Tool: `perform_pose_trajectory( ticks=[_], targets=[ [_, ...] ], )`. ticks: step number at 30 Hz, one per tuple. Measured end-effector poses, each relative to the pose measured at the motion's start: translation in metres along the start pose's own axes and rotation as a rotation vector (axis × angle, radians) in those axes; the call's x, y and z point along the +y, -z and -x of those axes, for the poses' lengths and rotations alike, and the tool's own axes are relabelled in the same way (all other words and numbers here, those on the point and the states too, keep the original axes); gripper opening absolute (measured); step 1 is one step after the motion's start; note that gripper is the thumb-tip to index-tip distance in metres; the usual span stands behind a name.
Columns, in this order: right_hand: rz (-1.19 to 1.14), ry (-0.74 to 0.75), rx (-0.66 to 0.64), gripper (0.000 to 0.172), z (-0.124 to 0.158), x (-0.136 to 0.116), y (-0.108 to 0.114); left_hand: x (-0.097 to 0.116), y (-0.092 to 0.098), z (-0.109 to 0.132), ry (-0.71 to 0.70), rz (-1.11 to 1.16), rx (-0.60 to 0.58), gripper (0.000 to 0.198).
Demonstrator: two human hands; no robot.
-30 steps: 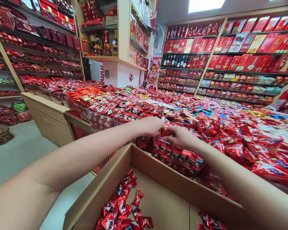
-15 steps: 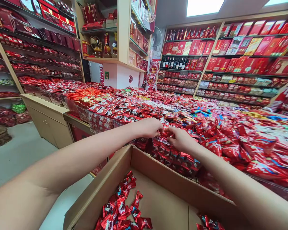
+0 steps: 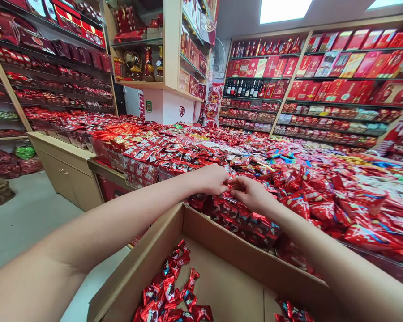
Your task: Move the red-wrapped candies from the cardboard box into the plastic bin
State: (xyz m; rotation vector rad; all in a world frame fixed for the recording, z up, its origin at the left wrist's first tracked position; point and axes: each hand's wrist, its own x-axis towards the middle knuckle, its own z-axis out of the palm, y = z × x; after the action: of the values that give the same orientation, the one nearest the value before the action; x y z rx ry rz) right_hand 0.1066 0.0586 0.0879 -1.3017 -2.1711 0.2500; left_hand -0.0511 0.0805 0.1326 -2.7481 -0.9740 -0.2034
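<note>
Both of my arms reach forward over an open cardboard box (image 3: 242, 259) towards a wide display of red wrapped candies (image 3: 322, 201). My left hand (image 3: 212, 179) and my right hand (image 3: 251, 193) meet fingertip to fingertip above a clear bin of dark red candies (image 3: 248, 221). Their fingers are curled together in a pinch on something small and red that I cannot make out. A heap of red wrapped candies (image 3: 171, 295) lies in the bottom of the box, with a few more at its right (image 3: 292, 313).
Shelves of red gift boxes and bottles (image 3: 322, 76) line the back wall, and more packed shelves (image 3: 53, 76) stand at the left. A wooden cabinet (image 3: 67, 170) sits beside the grey floor (image 3: 23, 219). A pillar shelf (image 3: 161, 58) rises behind the display.
The two hands have closed in on each other slightly and stay over the same bin. The view has shifted a little; nothing else has moved.
</note>
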Motion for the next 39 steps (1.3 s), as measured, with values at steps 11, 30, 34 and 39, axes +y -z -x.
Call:
perform_pose_trajectory(
  ticks=[11,30,34,39],
  targets=[
    [0.017,0.104,0.294,0.013,0.049,-0.023,0.023,0.004,-0.005,-0.002,-0.046,0.012,0.016,0.021],
    [-0.232,-0.078,-0.520,0.022,0.146,-0.024,-0.170,0.087,-0.047,0.047,-0.310,0.419,0.213,0.026],
    [-0.184,-0.131,-0.507,0.019,0.129,-0.057,-0.201,0.085,-0.063,0.049,-0.348,0.504,0.265,0.025],
    [-0.187,-0.062,-0.461,0.018,0.131,-0.055,-0.187,0.082,-0.073,0.054,-0.327,0.598,0.205,0.023]
  ],
)
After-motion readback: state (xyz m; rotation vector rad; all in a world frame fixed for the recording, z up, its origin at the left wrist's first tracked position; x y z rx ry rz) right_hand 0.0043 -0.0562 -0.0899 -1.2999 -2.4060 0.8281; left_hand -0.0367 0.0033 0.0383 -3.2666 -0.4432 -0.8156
